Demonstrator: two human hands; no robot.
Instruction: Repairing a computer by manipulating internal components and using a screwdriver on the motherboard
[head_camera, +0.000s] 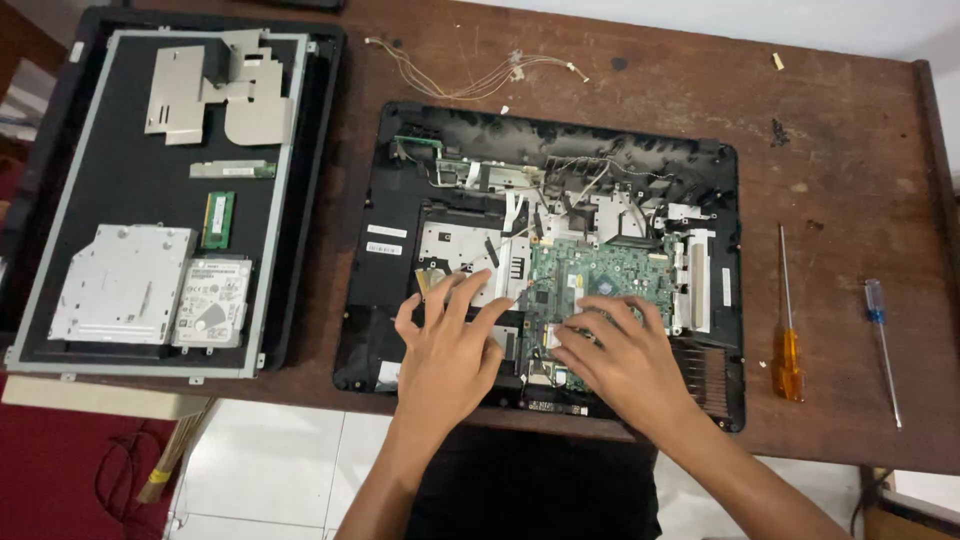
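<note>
Fingers (470, 300) of both hands spread flat, holding nothing, on green circuit board (600, 275), black computer shell (390, 200)

The left hand (448, 350) and right hand (618, 362) cover the lower part of the board (600, 275), so what lies under the palms cannot be seen; the desk (840, 130) is cut at the right edge; the panel (120, 190) runs off at the left; labels on the drive (212, 303) are too small to tell.
</note>
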